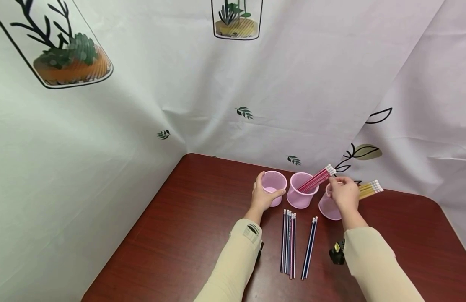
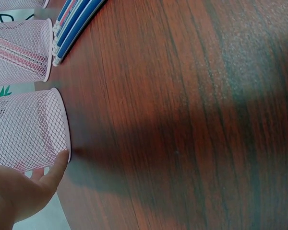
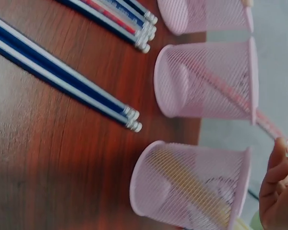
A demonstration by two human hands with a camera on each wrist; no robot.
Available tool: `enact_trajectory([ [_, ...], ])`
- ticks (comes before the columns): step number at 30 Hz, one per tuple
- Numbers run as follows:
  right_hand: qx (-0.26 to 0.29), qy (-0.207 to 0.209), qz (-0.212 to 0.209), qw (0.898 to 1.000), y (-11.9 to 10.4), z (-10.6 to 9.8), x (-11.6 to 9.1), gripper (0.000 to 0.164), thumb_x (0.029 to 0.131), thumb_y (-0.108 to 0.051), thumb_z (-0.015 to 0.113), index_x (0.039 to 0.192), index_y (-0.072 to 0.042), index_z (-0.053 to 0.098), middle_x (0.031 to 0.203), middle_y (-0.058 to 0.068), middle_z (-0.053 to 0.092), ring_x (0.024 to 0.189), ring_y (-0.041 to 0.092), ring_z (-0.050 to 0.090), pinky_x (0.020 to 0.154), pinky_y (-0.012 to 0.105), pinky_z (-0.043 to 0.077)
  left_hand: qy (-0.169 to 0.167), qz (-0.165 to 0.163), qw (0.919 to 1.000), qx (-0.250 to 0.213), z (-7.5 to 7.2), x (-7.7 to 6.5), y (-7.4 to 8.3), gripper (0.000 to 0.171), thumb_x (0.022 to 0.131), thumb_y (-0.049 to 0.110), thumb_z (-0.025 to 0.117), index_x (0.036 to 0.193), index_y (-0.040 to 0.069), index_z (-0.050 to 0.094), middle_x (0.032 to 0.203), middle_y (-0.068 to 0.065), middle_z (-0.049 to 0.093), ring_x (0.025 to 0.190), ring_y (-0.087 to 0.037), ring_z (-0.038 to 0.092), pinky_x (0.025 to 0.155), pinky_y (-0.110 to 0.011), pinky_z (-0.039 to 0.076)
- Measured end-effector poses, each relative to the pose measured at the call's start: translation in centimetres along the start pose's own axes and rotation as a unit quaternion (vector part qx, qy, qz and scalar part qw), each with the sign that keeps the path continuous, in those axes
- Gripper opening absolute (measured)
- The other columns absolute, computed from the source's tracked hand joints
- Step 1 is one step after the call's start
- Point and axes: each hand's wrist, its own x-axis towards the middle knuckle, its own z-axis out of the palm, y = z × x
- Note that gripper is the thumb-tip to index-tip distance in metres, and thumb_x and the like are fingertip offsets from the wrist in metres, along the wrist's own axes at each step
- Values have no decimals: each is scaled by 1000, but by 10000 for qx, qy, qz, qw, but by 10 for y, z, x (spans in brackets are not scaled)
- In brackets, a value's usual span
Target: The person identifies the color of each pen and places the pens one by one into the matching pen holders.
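Three pink mesh pencil cups stand in a row. My left hand (image 1: 261, 196) holds the left cup (image 1: 274, 179), thumb and fingers spread round its side; no pencils show inside. Red pencils (image 1: 315, 180) lean in the middle cup (image 1: 299, 200), white erasers up. At their upper ends my right hand (image 1: 344, 193) pinches a red pencil (image 3: 269, 125) near its eraser, as the right wrist view shows. Yellow pencils (image 1: 368, 189) lean to the right in the right cup (image 1: 330, 208), which my right hand partly hides in the head view.
Several dark blue pencils, one reddish among them, form a bundle (image 1: 288, 243) on the brown table (image 1: 203, 235). Two blue pencils (image 1: 310, 248) lie to its right. A white printed cloth (image 1: 225, 138) hangs behind and left of the table.
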Motion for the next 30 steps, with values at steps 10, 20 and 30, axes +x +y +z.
enact_trajectory([
  [10,6,-1979,-1324,9712,-1,28,-57,24,77,-21,59,80,3,56,58,14,55,41,21,51,40,32,41,48,2,10000,-42,-1,1,-1,94,46,48,76,125,40,26,115,-3,40,99,-21,42,78,-35,35],
  [20,-1975,-2285,-1745,9372,27,55,-92,17,71,-25,61,58,-16,55,53,-5,50,48,10,44,58,36,38,15,-24,10000,17,-1,-1,1,94,46,50,75,124,43,24,115,-3,40,101,-20,41,78,-35,35],
  [30,-2349,-2356,-1685,9278,31,56,-96,21,68,-30,63,57,-16,52,58,-4,50,51,12,43,45,30,33,-4,-38,10000,46,-1,-1,1,93,46,50,75,124,42,24,115,-2,40,101,-20,41,78,-34,35],
])
